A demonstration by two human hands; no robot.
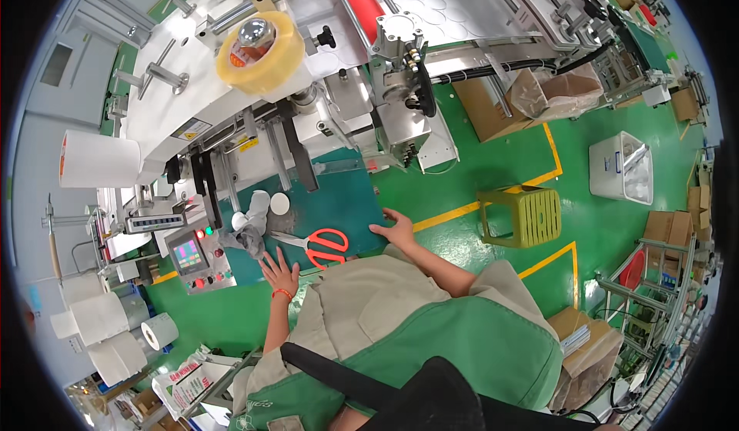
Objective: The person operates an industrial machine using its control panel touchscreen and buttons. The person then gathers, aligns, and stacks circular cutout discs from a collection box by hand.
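Observation:
My left hand (280, 275) rests at the near edge of a dark green mat (346, 200), its fingers spread and nothing in them. Around its wrist is a thin orange-red band. My right hand (396, 229) is at the mat's right edge, thumb and fingers apart, holding nothing. Between the two hands lie scissors (309, 242) with orange-red handles, their blades pointing left. Just beyond my left hand is a crumpled grey cloth (248, 240). A white disc (279, 203) sits farther back, beside a white cylindrical stack (259, 202).
A control panel (188, 254) with screen and buttons stands left of the mat. Above it is a white machine carrying a yellowish tape roll (262, 54) and a white roll (100, 159). A yellow-green stool (523, 215) and white bin (620, 169) stand on the floor at right.

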